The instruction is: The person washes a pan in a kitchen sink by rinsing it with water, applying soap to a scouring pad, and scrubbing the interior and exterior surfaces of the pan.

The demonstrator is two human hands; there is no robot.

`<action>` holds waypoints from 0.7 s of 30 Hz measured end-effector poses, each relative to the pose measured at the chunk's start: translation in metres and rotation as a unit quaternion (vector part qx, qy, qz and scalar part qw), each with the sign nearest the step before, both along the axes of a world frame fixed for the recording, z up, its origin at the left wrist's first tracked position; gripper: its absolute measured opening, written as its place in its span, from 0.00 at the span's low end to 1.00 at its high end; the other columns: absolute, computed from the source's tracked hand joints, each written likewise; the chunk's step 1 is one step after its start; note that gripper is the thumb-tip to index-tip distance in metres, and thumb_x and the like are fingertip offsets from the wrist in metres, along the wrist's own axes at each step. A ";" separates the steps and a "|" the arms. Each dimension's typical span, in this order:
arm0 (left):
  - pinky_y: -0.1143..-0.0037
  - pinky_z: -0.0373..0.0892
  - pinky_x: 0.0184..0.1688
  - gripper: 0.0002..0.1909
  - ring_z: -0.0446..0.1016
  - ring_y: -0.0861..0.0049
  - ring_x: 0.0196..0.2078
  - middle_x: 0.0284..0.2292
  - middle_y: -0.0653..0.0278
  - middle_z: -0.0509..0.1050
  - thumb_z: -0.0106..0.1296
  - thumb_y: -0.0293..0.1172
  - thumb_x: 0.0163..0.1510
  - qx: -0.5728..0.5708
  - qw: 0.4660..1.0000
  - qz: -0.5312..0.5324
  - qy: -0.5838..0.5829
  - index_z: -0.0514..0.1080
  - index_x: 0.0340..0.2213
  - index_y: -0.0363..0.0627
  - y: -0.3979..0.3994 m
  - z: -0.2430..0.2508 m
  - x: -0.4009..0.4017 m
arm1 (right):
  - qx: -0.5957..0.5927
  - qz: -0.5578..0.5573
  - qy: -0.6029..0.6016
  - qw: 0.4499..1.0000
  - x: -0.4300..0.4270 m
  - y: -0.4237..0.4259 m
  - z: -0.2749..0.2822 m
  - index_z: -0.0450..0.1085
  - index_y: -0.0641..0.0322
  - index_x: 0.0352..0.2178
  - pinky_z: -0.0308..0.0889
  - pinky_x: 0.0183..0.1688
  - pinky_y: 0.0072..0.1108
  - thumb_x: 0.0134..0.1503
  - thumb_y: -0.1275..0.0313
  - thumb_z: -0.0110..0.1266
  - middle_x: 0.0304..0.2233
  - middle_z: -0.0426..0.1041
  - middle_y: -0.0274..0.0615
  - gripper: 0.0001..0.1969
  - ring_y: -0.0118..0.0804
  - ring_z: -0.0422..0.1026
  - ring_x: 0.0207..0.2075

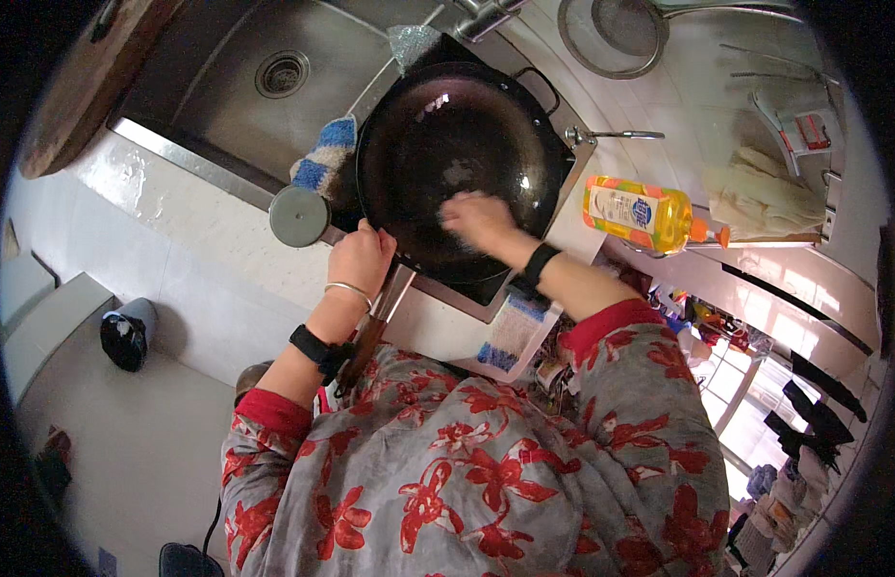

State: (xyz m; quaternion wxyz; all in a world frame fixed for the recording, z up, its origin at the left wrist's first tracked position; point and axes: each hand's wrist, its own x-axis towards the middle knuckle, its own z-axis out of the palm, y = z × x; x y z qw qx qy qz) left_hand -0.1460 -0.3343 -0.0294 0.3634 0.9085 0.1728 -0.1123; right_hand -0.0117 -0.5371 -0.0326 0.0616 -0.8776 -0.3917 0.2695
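A large dark wok point(447, 144) with a loop handle at its far right and a long wooden handle point(368, 346) towards my body sits over the sink's right part. My left hand point(362, 256) grips the wok's near-left rim, thumb on the edge, beside the base of the long handle. My right hand point(480, 220) is inside the wok near its lower wall, blurred, with fingers curled; something pale shows under it, too unclear to name. A blue and white striped cloth point(328, 155) hangs by the wok's left side, and a round grey-green lid point(299, 216) lies just below it.
Left of the wok is the steel sink basin point(223, 94) with its drain. A bottle of yellow dish soap point(635, 214) lies to the right, below a metal faucet lever point(620, 135). Mesh strainers point(620, 36) hang at top right. Another striped cloth point(512, 332) lies near the counter's front edge.
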 end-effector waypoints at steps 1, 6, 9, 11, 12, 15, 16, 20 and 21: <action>0.60 0.68 0.23 0.18 0.71 0.52 0.20 0.17 0.45 0.71 0.41 0.37 0.54 -0.007 1.000 0.003 -0.004 0.67 0.26 0.28 0.000 0.001 0.001 | -0.067 0.064 -0.066 0.994 0.021 -0.023 -0.002 0.71 0.53 0.27 0.67 0.33 0.33 0.48 0.68 0.51 0.28 0.71 0.39 0.05 0.44 0.71 0.34; 0.61 0.70 0.23 0.15 0.72 0.52 0.20 0.16 0.46 0.71 0.41 0.36 0.53 0.006 1.000 0.004 0.005 0.66 0.25 0.33 -0.004 0.004 0.009 | -0.018 0.078 -0.036 0.996 0.017 -0.030 -0.020 0.71 0.60 0.26 0.67 0.34 0.34 0.47 0.73 0.50 0.29 0.72 0.45 0.05 0.48 0.71 0.33; 0.61 0.70 0.23 0.16 0.72 0.53 0.20 0.16 0.46 0.72 0.41 0.37 0.53 0.008 1.000 0.003 -0.006 0.66 0.25 0.33 -0.003 0.000 0.002 | 0.058 0.054 0.091 0.993 -0.010 0.018 -0.011 0.67 0.63 0.26 0.65 0.35 0.37 0.50 0.71 0.48 0.28 0.69 0.49 0.06 0.53 0.69 0.34; 0.61 0.70 0.24 0.16 0.72 0.53 0.20 0.17 0.47 0.72 0.41 0.37 0.53 0.009 1.000 -0.004 0.011 0.66 0.25 0.33 -0.001 0.003 0.002 | 0.053 0.084 0.091 0.991 0.004 -0.001 -0.010 0.68 0.62 0.27 0.66 0.36 0.36 0.50 0.70 0.50 0.28 0.69 0.48 0.06 0.52 0.69 0.35; 0.61 0.70 0.24 0.16 0.72 0.53 0.20 0.17 0.47 0.72 0.41 0.37 0.53 0.009 1.000 -0.003 0.008 0.66 0.25 0.33 0.000 0.002 0.005 | 0.012 0.097 0.059 0.993 0.022 -0.020 -0.008 0.68 0.61 0.27 0.66 0.37 0.36 0.50 0.71 0.50 0.29 0.70 0.47 0.06 0.51 0.70 0.35; 0.61 0.70 0.24 0.16 0.72 0.53 0.20 0.16 0.46 0.72 0.41 0.37 0.53 0.002 1.000 0.000 0.011 0.67 0.26 0.32 -0.002 0.001 0.003 | -0.063 0.134 -0.010 0.989 0.030 -0.027 -0.003 0.69 0.61 0.27 0.67 0.39 0.35 0.49 0.72 0.50 0.30 0.71 0.47 0.05 0.49 0.70 0.36; 0.61 0.70 0.24 0.16 0.72 0.53 0.20 0.16 0.46 0.72 0.41 0.37 0.53 0.002 1.000 0.002 0.011 0.67 0.26 0.32 -0.002 0.000 0.003 | -0.096 0.155 -0.052 0.982 0.027 -0.023 -0.001 0.70 0.61 0.27 0.67 0.39 0.35 0.48 0.73 0.50 0.30 0.71 0.46 0.04 0.49 0.70 0.36; 0.61 0.70 0.24 0.17 0.72 0.53 0.20 0.17 0.46 0.72 0.40 0.37 0.53 0.002 1.000 0.003 0.020 0.67 0.27 0.31 -0.001 0.003 0.003 | 0.033 0.109 0.084 0.990 -0.005 0.011 -0.007 0.68 0.63 0.27 0.63 0.36 0.37 0.52 0.72 0.48 0.27 0.69 0.50 0.05 0.54 0.68 0.33; 0.61 0.70 0.24 0.17 0.72 0.53 0.20 0.17 0.46 0.72 0.40 0.37 0.53 0.002 1.000 0.002 0.022 0.67 0.27 0.31 -0.001 0.003 0.001 | 0.063 0.101 0.114 0.986 0.001 0.005 -0.008 0.68 0.62 0.27 0.64 0.37 0.36 0.52 0.71 0.49 0.28 0.70 0.49 0.06 0.52 0.68 0.34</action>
